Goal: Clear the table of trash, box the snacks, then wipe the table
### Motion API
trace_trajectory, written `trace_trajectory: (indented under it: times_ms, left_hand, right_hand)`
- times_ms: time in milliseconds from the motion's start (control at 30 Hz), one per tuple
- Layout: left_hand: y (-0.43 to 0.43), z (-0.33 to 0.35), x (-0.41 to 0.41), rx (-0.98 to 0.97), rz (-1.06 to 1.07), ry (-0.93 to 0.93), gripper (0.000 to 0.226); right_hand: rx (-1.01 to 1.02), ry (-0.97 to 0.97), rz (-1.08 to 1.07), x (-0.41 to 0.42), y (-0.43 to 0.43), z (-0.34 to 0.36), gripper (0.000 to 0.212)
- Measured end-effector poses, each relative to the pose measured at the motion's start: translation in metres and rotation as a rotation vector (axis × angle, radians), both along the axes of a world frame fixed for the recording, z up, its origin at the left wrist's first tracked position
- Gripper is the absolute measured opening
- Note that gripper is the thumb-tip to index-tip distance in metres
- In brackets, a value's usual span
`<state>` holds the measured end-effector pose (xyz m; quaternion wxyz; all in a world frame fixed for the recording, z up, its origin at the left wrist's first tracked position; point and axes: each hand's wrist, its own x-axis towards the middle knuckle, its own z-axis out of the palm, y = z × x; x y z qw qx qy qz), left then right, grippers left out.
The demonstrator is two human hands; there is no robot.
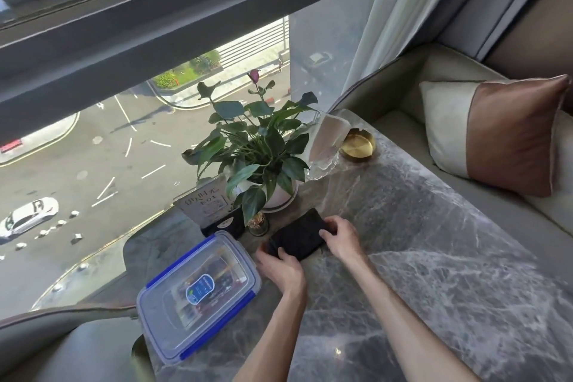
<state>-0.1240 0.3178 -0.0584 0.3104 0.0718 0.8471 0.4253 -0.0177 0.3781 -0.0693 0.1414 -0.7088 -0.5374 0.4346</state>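
Box [198,298] left of cloth [297,237]

Open marble to our right, clutter along the window side.

We see bare counter [434,257] right of both hands; the lidded box [198,295] blocks the left edge, while the potted plant [260,146], sign stand [210,205], glass dish [325,146] and brass tray [358,144] crowd the far side.

Glossy grey marble table [434,257], matt black cloth [297,236], clear plastic box [198,295], brass-look dish [358,144].
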Motion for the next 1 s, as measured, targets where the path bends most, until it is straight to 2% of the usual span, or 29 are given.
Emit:
trace_trajectory:
  times_ms: [100, 267, 333, 467, 567, 633, 733, 867, 1000]
  left_hand:
    - [0.006, 0.001, -0.001, -0.066, -0.041, -0.012, 0.041]
    - [0.006, -0.004, -0.004, -0.059, -0.029, 0.02, 0.029]
    - [0.004, -0.004, -0.005, -0.03, -0.041, 0.046, 0.027]
    - [0.002, 0.002, -0.001, -0.077, -0.164, 0.055, 0.043]
    - [-0.007, 0.007, 0.008, -0.096, -0.383, 0.23, 0.063]
    - [-0.02, 0.005, 0.014, -0.101, -0.568, 0.414, 0.063]
    - [-0.035, -0.002, 0.012, -0.221, -0.81, 0.496, 0.058]
    - [-0.043, 0.0, 0.007, -0.284, -0.918, 0.49, 0.062]
    - [-0.055, 0.0, 0.0, -0.296, -1.081, 0.528, 0.066]
  right_hand:
    - [0.027, -0.102, 0.007, -0.004, 0.003, 0.002, 0.045]
    - [0.064, -0.059, 0.061, -0.015, 0.006, 0.004, 0.033]
    - [0.128, -0.113, 0.1, -0.016, 0.005, 0.004, 0.031]
    - [0.243, -0.266, 0.206, -0.011, -0.003, 0.003, 0.043]
    - [0.484, -0.458, 0.355, -0.01, -0.016, 0.004, 0.039]
    - [0.556, -0.497, 0.391, -0.009, -0.027, 0.003, 0.033]
    - [0.512, -0.48, 0.423, -0.009, -0.035, 0.0, 0.034]
    - [0.459, -0.487, 0.446, -0.01, -0.038, 0.009, 0.039]
    - [0.312, -0.606, 0.573, 0.0, -0.058, 0.015, 0.062]
